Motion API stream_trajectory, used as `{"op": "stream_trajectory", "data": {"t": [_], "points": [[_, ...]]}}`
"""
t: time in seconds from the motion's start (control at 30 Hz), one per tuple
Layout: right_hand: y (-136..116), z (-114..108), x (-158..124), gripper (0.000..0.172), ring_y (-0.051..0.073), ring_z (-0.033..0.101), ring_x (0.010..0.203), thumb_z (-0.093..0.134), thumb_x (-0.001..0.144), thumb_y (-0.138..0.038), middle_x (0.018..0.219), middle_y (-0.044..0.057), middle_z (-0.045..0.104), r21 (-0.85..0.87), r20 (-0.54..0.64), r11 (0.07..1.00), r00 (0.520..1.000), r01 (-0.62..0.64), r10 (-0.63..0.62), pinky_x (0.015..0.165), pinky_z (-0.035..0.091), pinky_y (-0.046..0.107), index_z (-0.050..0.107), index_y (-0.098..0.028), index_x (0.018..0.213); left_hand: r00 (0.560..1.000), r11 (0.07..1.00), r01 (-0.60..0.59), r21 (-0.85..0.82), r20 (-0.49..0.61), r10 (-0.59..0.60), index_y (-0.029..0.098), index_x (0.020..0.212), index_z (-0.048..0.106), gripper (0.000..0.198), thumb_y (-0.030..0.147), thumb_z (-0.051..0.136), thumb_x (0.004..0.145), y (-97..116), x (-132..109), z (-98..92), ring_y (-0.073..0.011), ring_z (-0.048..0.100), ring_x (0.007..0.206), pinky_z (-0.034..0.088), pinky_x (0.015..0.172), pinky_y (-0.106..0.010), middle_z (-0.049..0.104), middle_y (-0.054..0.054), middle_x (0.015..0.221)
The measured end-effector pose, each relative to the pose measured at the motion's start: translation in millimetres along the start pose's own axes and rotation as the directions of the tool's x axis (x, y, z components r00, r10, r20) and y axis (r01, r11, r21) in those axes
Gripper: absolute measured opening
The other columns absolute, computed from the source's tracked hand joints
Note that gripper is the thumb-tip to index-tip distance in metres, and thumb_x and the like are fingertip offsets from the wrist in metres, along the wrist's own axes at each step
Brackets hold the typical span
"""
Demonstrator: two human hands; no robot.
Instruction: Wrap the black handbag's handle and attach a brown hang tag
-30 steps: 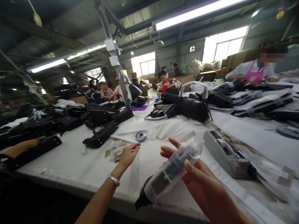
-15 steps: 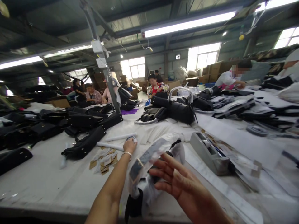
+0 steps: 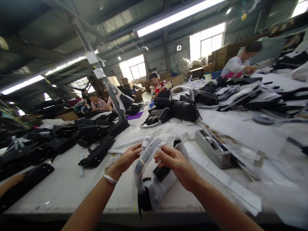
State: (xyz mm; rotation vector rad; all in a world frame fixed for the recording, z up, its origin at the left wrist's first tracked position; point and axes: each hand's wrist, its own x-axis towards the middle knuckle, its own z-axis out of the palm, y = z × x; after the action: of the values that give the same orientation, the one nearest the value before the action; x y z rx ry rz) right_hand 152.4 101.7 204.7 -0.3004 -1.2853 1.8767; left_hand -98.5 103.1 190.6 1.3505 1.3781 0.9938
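In front of me on the table stands a black handbag (image 3: 145, 200), partly covered in white wrapping. Its arched handle (image 3: 141, 165) is sheathed in clear film, with a gold-coloured buckle showing through. To the left of the handle, my left hand (image 3: 128, 158) has its fingers closed at a small whitish roll (image 3: 147, 141); blur hides what kind it is. My right hand (image 3: 171, 159) is on the other side, thumb and fingers pinched together on the film-covered handle near its top. The palm sides of both hands face inward.
A grey tape dispenser (image 3: 213, 149) stands right of the bag, beside long white strips (image 3: 223, 179). Black bags (image 3: 96, 152) pile up at left, and more (image 3: 184, 110) stand ahead. Another person's arm (image 3: 11, 185) reaches in at far left. A metal post (image 3: 108, 86) rises beyond.
My left hand has come back from the white tubes to the bag's handle, bringing the whitish roll. My right hand has closed from spread fingers to a pinch. An arm has appeared at far left.
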Motion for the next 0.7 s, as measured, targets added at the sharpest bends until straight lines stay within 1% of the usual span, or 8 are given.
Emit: {"op": "stream_trajectory", "data": {"t": [0.07,0.13,0.23,0.4,0.47,0.53,0.6,0.7], "points": [[-4,-2,3,0.033,0.013,0.061,0.08,0.069,0.087,-0.049,0.087,0.003,0.067,-0.131,-0.047,0.99,0.997,0.053,-0.06,0.072,0.048,0.024,0.068,-0.017,0.088,0.992,0.999,-0.048,0.018,0.117,0.045,0.02,0.129,0.063,0.056,0.047,0.072,0.081,21,-11,9.8,-0.027,0.061,0.109,0.045,0.094,-0.036,0.069,-0.009,0.118],[-6,-4,5,0.035,0.015,0.064,0.08,0.067,0.087,-0.052,0.087,0.004,0.069,-0.183,-0.071,0.981,0.995,0.059,-0.073,0.071,0.049,0.026,0.067,-0.016,0.091,0.974,0.996,-0.078,0.033,0.215,0.069,0.019,0.129,0.064,0.056,0.045,0.074,0.08,39,-21,19.5,-0.028,0.061,0.108,0.045,0.092,-0.035,0.07,-0.01,0.115],[-8,-8,6,0.038,0.017,0.067,0.081,0.067,0.086,-0.053,0.087,0.005,0.07,-0.195,-0.11,0.98,0.992,0.041,-0.063,0.069,0.049,0.027,0.066,-0.016,0.092,0.963,0.998,-0.06,0.03,0.264,0.05,0.019,0.128,0.064,0.055,0.041,0.076,0.079,55,-32,31.0,-0.0277,0.061,0.105,0.047,0.085,-0.033,0.071,-0.01,0.113],[-12,-11,8,0.039,0.016,0.067,0.072,0.068,0.085,-0.053,0.08,0.004,0.071,-0.234,-0.152,0.972,0.987,0.013,-0.05,0.062,0.048,0.025,0.065,-0.015,0.089,0.968,0.999,0.031,-0.01,0.251,-0.027,0.019,0.126,0.064,0.045,0.038,0.071,0.085,64,-41,37.7,-0.0215,0.062,0.096,0.047,0.083,-0.028,0.071,-0.009,0.11],[-12,-12,10,0.038,0.015,0.066,0.069,0.069,0.084,-0.053,0.077,0.003,0.071,-0.247,-0.15,0.969,0.987,0.018,-0.057,0.06,0.047,0.024,0.065,-0.015,0.087,0.973,0.993,0.102,-0.066,0.214,-0.086,0.018,0.123,0.065,0.044,0.046,0.063,0.09,65,-42,38.5,-0.0196,0.062,0.091,0.048,0.08,-0.027,0.071,-0.008,0.106],[-12,-13,12,0.038,0.015,0.065,0.066,0.07,0.082,-0.052,0.074,0.003,0.07,-0.26,-0.151,0.965,0.986,0.03,-0.071,0.059,0.047,0.024,0.065,-0.015,0.085,0.972,0.978,0.165,-0.13,0.187,-0.14,0.017,0.12,0.066,0.053,0.059,0.048,0.094,66,-43,40.4,-0.0201,0.063,0.088,0.049,0.077,-0.028,0.072,-0.009,0.102],[-10,-14,15,0.037,0.015,0.065,0.064,0.071,0.081,-0.052,0.073,0.002,0.07,-0.268,-0.155,0.963,0.984,0.039,-0.083,0.058,0.047,0.024,0.064,-0.016,0.084,0.973,0.973,0.183,-0.141,0.165,-0.159,0.016,0.117,0.066,0.063,0.067,0.039,0.093,70,-43,43.8,-0.0221,0.064,0.088,0.05,0.076,-0.03,0.072,-0.009,0.097],[-7,-15,18,0.035,0.015,0.066,0.064,0.073,0.08,-0.051,0.074,0.002,0.07,-0.273,-0.149,0.961,0.984,0.053,-0.097,0.06,0.049,0.026,0.064,-0.017,0.083,0.984,0.99,0.142,-0.016,0.114,-0.139,0.017,0.112,0.068,0.057,0.066,0.051,0.088,78,-43,50.2,-0.0236,0.065,0.087,0.051,0.078,-0.031,0.072,-0.007,0.091]]}}
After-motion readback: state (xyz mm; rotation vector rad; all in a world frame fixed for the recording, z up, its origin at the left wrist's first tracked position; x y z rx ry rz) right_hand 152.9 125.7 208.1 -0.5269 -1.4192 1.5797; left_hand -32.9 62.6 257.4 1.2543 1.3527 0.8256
